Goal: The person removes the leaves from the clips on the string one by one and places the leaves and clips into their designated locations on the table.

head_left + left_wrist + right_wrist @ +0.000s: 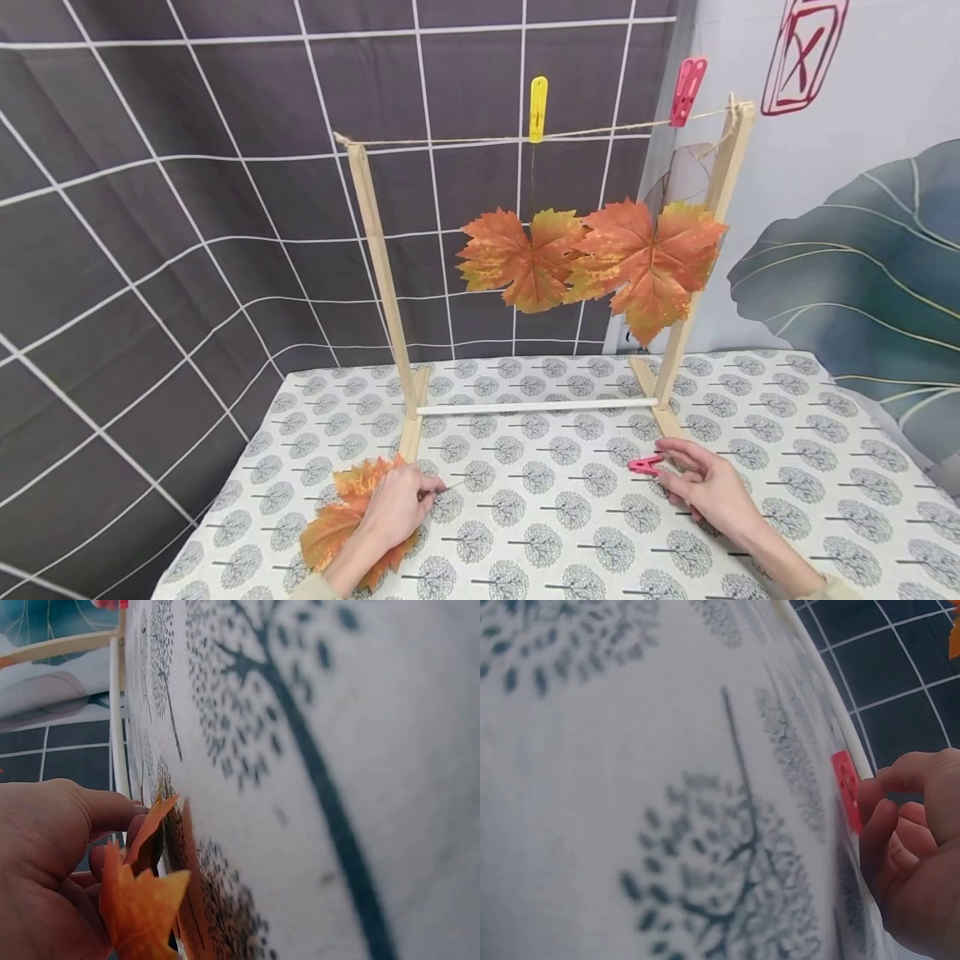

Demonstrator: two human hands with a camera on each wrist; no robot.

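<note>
In the head view, my left hand (pixel 397 502) lies over an orange artificial maple leaf (pixel 330 533) at the table's front left. Its thumb and fingertips pinch the leaf's thin stem, whose end pokes out to the right. The left wrist view shows the leaf's jagged edge (pixel 146 907) beside the curled fingers. On the right, my right hand (pixel 708 487) has thumb and index finger at the handle end of a pink clothespin (pixel 643 465), low over the cloth. The right wrist view shows this clothespin (pixel 847 787) at the fingertips, partly covered by them.
A wooden frame (pixel 385 275) with a twine line (pixel 450 142) stands behind the hands. A yellow clothespin (pixel 537 108) and another pink clothespin (pixel 687 92) sit on the line, with two orange leaves (pixel 525 258) hanging below. A white rod (pixel 536 407) joins the frame's feet.
</note>
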